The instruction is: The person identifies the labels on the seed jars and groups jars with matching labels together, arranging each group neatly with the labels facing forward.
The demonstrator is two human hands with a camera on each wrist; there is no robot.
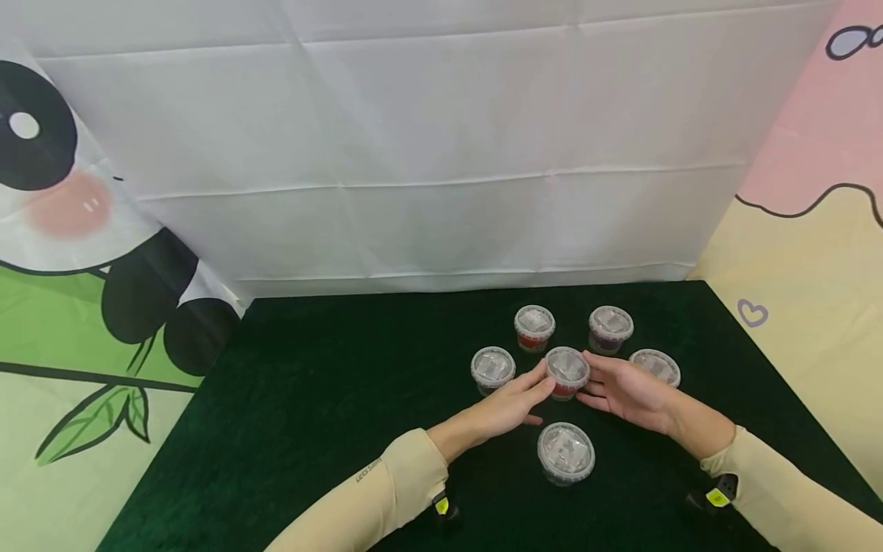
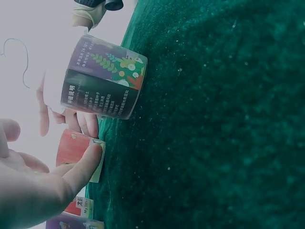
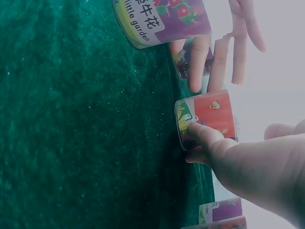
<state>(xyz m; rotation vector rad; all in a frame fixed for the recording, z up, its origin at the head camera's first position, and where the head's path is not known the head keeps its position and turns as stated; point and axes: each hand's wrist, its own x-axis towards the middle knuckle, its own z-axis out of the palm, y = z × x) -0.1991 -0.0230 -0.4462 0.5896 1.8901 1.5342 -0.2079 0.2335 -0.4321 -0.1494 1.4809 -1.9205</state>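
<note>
Between the two hands stands a small lidded plastic cup with a red label (image 1: pixel 568 368), in the middle of several similar cups on a dark green cloth. My left hand (image 1: pixel 507 406) touches its left side, fingers extended; in the left wrist view a finger lies along the red label (image 2: pixel 74 145). From the right, my right hand (image 1: pixel 635 392) reaches the same cup with fairly straight fingers, and in the right wrist view its thumb rests against the label (image 3: pixel 214 112). A purple-labelled cup (image 2: pixel 105 76) stands closer to the body, seen from above as a clear lid (image 1: pixel 567 451).
Behind the middle cup are a red cup (image 1: pixel 534 328) and a purple cup (image 1: pixel 610 330). One more cup (image 1: pixel 493 368) is beside the left hand, another (image 1: pixel 655 366) partly behind the right hand. A white cloth wall (image 1: pixel 441 230) closes off the back of the green table (image 1: pixel 310 383).
</note>
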